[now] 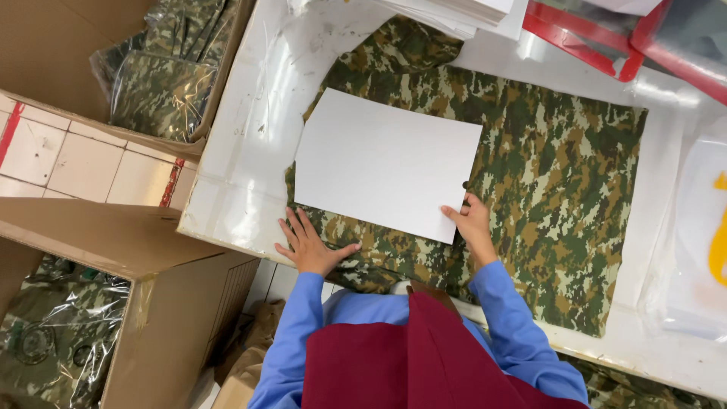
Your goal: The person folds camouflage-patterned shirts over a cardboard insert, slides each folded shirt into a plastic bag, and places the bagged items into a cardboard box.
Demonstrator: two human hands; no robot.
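A camouflage garment (553,174) in green, brown and cream lies spread flat on a white table (250,136). A white rectangular card (382,163) rests on its left half, slightly tilted. My left hand (309,244) presses flat on the fabric at the near left edge, just below the card's lower left corner, fingers apart. My right hand (471,221) pinches the card's lower right corner. Both arms wear blue sleeves under a dark red apron.
An open cardboard box (45,83) at top left holds bagged camouflage garments (159,91); another box (113,250) sits at lower left. White sheets (454,14) are stacked at the table's far edge, next to red trays (583,45). Clear plastic bags (700,235) lie at right.
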